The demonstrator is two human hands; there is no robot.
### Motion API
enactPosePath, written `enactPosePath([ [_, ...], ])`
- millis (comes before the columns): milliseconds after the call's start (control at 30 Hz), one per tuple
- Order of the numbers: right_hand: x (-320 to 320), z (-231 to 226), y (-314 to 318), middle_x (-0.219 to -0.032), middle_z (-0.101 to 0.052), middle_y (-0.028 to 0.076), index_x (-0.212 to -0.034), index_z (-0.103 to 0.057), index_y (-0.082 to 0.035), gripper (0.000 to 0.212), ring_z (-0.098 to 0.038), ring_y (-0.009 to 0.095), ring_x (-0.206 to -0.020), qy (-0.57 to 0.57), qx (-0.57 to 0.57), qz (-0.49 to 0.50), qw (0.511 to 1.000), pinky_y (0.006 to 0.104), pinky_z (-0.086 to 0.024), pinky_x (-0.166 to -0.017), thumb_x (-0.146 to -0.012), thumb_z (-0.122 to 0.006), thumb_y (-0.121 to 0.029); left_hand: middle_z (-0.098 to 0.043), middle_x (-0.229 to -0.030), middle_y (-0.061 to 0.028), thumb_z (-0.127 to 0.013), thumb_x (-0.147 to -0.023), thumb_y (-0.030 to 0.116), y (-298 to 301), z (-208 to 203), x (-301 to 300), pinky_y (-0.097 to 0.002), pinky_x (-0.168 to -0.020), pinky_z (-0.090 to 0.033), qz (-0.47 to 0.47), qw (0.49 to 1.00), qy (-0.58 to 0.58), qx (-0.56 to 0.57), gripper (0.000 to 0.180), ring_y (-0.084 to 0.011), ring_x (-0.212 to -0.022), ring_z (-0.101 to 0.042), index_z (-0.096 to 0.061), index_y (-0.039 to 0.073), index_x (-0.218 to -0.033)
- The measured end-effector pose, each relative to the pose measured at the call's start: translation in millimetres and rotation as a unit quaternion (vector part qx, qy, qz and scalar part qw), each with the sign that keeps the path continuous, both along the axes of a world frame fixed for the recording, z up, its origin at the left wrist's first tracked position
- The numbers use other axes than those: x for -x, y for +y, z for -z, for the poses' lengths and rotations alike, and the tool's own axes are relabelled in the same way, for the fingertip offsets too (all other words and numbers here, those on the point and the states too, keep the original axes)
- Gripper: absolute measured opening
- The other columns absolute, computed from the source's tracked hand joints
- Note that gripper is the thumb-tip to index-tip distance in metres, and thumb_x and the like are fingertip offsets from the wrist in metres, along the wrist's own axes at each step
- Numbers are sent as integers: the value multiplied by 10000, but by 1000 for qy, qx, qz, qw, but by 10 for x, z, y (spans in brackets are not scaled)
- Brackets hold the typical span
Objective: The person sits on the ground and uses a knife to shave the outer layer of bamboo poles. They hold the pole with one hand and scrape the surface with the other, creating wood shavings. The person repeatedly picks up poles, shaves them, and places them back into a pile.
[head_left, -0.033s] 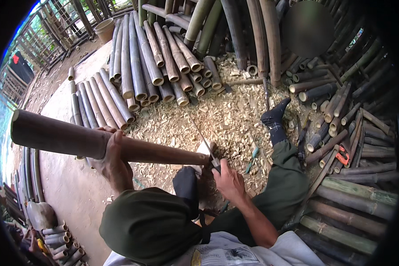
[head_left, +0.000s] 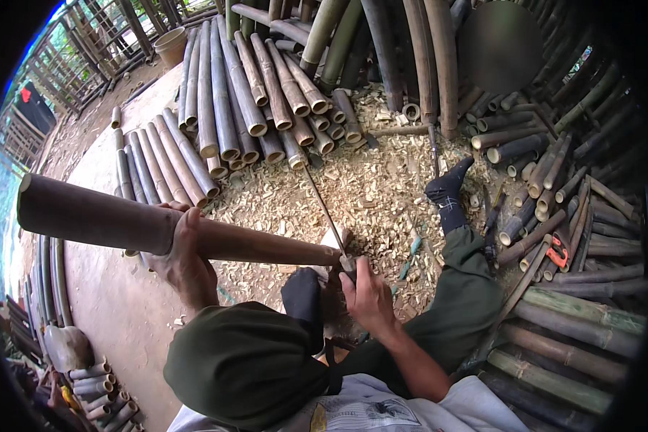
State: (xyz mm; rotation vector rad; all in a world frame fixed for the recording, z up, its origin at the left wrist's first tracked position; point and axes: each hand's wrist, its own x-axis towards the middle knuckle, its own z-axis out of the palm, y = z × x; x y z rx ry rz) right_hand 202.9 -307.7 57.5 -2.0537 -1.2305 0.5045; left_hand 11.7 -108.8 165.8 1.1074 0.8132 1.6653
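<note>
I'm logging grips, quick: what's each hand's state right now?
Left hand: closed, holding the bamboo.
Right hand: closed, holding the thin tool by its near end.

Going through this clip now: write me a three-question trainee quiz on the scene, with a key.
1. True or false: the right hand grips a long-bladed knife.
2. Multiple choice: in which part of the picture does the orange-handled saw lie?
A) left
B) centre
C) right
3. Fill in the blank: the left hand is wrapped around a brown ____.

Key:
1. True
2. C
3. bamboo length
</note>
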Motion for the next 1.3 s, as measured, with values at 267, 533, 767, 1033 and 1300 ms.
enactPosePath([
  [267,-193,529,-112,-958,-698,316,-1163,-467,15,352,-698,498,-891,36,229,6,973,610,-544,-774,-1018,-567,-289,-665,-1020,-102,-819,-833,29,40,109,-74,-346,-868,-554,-47,999,-2,-10,424,-207,-908,-668,-572,-18,-1174],
  [533,11,1289,-174,-1035,-701,322,-1269,-459,31,484,-688,527,-880,-9,266,46,963,625,-539,-769,-999,-611,-341,-670,-1046,-107,-842,-812,55,-22,-88,-213,-344,-900,-541,-10,999,31,-12,486,-198,-928,-665,-566,-26,-1204],
  [767,-269,1435,-417,-1178,-661,345,-1330,-489,11,528,-629,533,-1114,54,205,38,977,593,-504,-931,-1000,-586,-390,-567,-1291,-191,-857,-758,216,20,624,-526,-443,-1095,-446,218,969,60,95,1065,-324,-1217,-570,-173,-9,-1543],
  [1033,-211,1440,-335,-1372,-551,375,-1487,-381,99,721,-550,516,-1290,149,239,31,959,515,-459,-1055,-983,-638,-349,-693,-858,-86,-840,-725,77,119,2181,-876,-348,-673,-571,126,956,60,259,405,-193,-721,-677,-626,-11,-1057],
  [1300,-346,2418,-598,-1157,-642,320,-1485,-368,87,694,-691,414,-949,74,122,18,990,468,-550,-815,-982,-652,-299,-658,-902,-99,-795,-703,160,651,2265,-71,-336,-663,-549,-26,967,112,228,510,-181,-741,-640,-609,-46,-1131],
])
